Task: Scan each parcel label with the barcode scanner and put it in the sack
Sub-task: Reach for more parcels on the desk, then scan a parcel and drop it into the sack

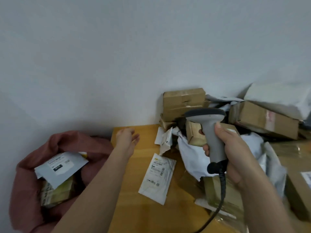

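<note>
- Along the right side of the tabletop [144, 214], a heap of parcels is crowding together: cardboard boxes [183, 102] stacked against the wall, grey mailer bags [191, 155] partly buried among them, and a large box [301, 185] being cut off by the right edge of the view.
- Labels on most of the heap are facing away or are too blurred to read.
- Off the tabletop's left edge, the pink sack [30, 187] is gaping open, its lower part running out of view; a grey parcel [61, 167] with its label up is lying on top of other packets inside, whose print cannot be made out.
- Bare wood is showing from the far left corner down to the near edge, giving open room between the sack and the heap.
- A flat white parcel [157, 178] is lying label-up on that bare stretch, apart from both hands, between the two forearms.
- The left hand [127, 137] is hovering over the tabletop's far left corner, fingers relaxed and holding nothing, just beyond the sack's rim.
- The right hand [232, 148] is gripping the handle of the grey barcode scanner [210, 125], head raised before the heap; its coiled cable [220, 194] is trailing down toward the near edge.
</note>
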Demonstrator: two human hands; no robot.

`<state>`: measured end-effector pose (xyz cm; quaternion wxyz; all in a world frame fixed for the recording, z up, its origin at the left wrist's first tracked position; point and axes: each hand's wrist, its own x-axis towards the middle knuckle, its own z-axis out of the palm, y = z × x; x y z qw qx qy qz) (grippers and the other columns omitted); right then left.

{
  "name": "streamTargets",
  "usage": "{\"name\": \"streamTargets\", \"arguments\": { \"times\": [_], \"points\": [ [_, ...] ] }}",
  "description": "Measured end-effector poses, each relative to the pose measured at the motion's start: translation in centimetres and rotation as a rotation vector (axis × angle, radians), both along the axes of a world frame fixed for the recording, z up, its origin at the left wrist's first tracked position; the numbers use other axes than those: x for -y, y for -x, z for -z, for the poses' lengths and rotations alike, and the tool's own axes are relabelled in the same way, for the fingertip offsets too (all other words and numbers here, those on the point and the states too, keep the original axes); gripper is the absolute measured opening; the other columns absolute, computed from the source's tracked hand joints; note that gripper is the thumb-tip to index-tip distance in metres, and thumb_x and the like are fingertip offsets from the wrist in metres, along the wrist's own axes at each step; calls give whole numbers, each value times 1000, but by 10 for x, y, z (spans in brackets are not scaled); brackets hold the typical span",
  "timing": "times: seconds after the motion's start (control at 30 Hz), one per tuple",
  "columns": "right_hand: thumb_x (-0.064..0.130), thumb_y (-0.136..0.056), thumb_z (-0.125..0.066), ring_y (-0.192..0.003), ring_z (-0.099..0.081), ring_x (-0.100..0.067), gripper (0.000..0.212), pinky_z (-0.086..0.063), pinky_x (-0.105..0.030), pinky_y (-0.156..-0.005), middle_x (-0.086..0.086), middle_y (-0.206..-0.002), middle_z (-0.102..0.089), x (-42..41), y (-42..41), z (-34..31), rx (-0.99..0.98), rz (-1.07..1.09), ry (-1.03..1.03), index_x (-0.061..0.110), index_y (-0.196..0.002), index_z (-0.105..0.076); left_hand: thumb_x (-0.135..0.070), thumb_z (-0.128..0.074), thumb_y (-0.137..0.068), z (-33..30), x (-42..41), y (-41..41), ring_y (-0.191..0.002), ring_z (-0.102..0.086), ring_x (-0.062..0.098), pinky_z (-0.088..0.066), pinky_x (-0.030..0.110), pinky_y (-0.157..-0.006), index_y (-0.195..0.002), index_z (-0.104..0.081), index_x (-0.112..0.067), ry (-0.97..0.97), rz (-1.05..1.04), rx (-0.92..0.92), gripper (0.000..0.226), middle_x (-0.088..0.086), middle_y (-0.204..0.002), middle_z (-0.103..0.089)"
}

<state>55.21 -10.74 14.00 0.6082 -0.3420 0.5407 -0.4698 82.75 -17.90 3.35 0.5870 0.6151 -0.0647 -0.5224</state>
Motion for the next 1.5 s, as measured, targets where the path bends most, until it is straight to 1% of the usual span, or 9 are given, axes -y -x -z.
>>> {"name": "streamTargets", "arguments": {
  "times": [0.3, 0.47, 0.63, 0.73, 0.9, 1.1, 1.3, 1.43, 1.5],
  "points": [
    [38, -102, -51, -51, -58, -13, 30, -47, -29, -52, -6, -80, -65, 4, 150, -4, 61, 218, 34, 12, -102, -67, -26, -68, -89, -27, 49, 174, -95, -55, 12, -45, 22, -69, -124, -50, -20, 67, 607, 777, 39, 0, -117, -56],
    [41, -102, -51, -52, -59, -15, 34, -47, -33, -57, -6, -64, -65, 16, 227, 0, 62, 192, 39, 10, -106, -65, -46, -68, -86, -10, 57, 219, -111, -57, 31, -51, 40, -90, -134, -48, -2, -315, 620, 754, 68, 15, -129, -56],
    [40, -103, -50, -53, -58, -17, 35, -46, -33, -56, -11, -81, -66, 30, 289, 4, 59, 164, 47, 9, -107, -65, -37, -72, -87, -4, 56, 239, -117, -53, 36, -50, 44, -87, -131, -47, 1, -470, 480, 754, 64, 19, -132, -53],
    [38, -103, -50, -52, -57, -16, 34, -48, -28, -51, -9, -84, -68, 38, 307, 5, 93, 149, 27, 9, -104, -66, -30, -68, -90, -16, 52, 244, -110, -56, 35, -52, 44, -85, -118, -51, -4, -443, 358, 646, 42, 19, -124, -57],
    [34, -99, -58, -54, -58, -14, 21, -47, -33, -58, -4, -74, -70, 45, 307, 9, 117, 153, 0, 16, -99, -68, -32, -65, -92, -57, 46, 248, -83, -58, 24, -51, 32, -48, -116, -50, -9, -327, 254, 494, 36, 12, -101, -57],
    [21, -92, -69, -52, -60, -7, 19, -50, -25, -50, -9, -93, -66, 47, 278, 6, 172, 188, 63, 17, -110, -63, -24, -65, -88, -109, 37, 245, -89, -60, 26, -56, 34, -57, -109, -57, -13, -76, 280, 227, 25, 11, -99, -58],
    [23, -87, -76, -51, -57, -7, 46, -49, -23, -49, -13, -94, -62, 52, 242, 2, 237, 251, 160, 15, -125, -50, -4, -63, -88, -129, 23, 283, -101, -66, 35, -61, 48, -68, -112, -58, -7, 161, 409, -140, 25, 19, -113, -67],
    [33, -78, -83, -57, -60, -6, 69, -52, -27, -60, 0, -86, -62, 52, 216, 8, 205, 281, 201, 24, -132, -42, 0, -65, -85, -121, 19, 322, -112, -64, 37, -52, 51, -95, -126, -58, -3, 253, 564, -246, 41, 23, -121, -66],
    [33, -73, -87, -67, -66, -7, 78, -53, -28, -66, 2, -91, -66, 53, 208, 10, 193, 335, 224, 26, -134, -38, -3, -70, -80, -117, 19, 335, -112, -65, 35, -52, 46, -96, -128, -57, -2, 244, 632, -260, 50, 23, -120, -66]
  ]
}}
